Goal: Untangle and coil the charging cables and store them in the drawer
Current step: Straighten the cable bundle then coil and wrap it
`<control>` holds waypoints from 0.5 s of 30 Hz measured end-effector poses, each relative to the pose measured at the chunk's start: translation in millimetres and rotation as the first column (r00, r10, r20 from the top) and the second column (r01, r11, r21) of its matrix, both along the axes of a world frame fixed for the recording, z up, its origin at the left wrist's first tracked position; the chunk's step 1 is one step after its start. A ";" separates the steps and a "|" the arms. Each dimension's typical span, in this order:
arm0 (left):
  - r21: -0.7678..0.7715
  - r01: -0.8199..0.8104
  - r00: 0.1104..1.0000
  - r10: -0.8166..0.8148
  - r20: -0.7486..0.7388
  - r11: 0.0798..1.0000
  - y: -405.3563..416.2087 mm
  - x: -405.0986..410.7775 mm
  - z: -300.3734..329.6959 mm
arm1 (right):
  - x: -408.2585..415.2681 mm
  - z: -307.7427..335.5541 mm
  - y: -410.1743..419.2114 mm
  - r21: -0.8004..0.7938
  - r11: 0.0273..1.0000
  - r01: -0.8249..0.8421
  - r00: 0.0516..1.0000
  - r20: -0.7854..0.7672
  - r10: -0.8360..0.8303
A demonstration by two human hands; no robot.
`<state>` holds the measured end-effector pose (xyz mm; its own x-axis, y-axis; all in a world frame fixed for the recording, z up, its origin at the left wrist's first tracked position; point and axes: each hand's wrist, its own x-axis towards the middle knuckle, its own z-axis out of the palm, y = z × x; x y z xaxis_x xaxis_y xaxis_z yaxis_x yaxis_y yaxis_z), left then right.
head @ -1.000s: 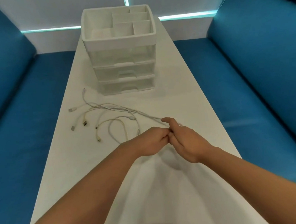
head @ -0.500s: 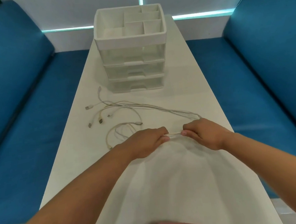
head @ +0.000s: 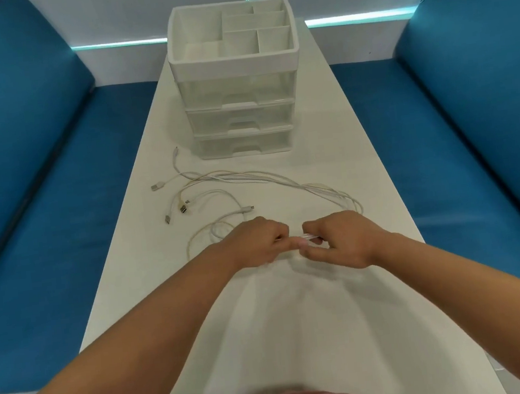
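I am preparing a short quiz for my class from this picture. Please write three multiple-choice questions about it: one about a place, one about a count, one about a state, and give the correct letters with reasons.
1. Where do the loose cable plugs lie?
A. in the top tray
B. on the table, left of the hands
C. on the seat

2. How many drawers does the organizer have under its top tray?
A. one
B. three
C. five

3. What state are the drawers in?
A. all closed
B. top one pulled out
C. removed

Answers:
1 B: the cable plugs rest on the table, left of the left hand and the right hand.
2 B: the organizer shows three fronts.
3 A: every front sits flush.
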<state>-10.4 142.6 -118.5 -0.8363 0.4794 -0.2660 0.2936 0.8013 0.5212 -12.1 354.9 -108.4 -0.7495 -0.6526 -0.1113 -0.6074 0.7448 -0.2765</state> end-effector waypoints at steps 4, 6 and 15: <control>-0.107 0.065 0.997 -0.069 -0.027 0.992 -22.1 -1.3 -7.3 | -12.7 -1.9 18.3 0.067 0.990 0.124 0.989 0.068 -0.128; -0.087 0.074 0.992 -0.083 -0.098 0.993 -24.8 -1.8 -7.8 | -16.6 -1.9 22.3 0.087 0.985 0.146 0.986 0.069 -0.153; -0.327 -0.035 0.975 -0.039 -0.217 0.945 -62.4 1.8 -15.5 | -11.8 -7.9 45.6 0.195 0.959 0.206 0.973 0.063 -0.222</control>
<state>-8.6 80.3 -134.0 -0.8902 0.3990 -0.2198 0.3722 0.9153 0.1541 -23.9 400.5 -116.2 -0.8524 -0.4397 -0.2830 -0.4088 0.8978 -0.1636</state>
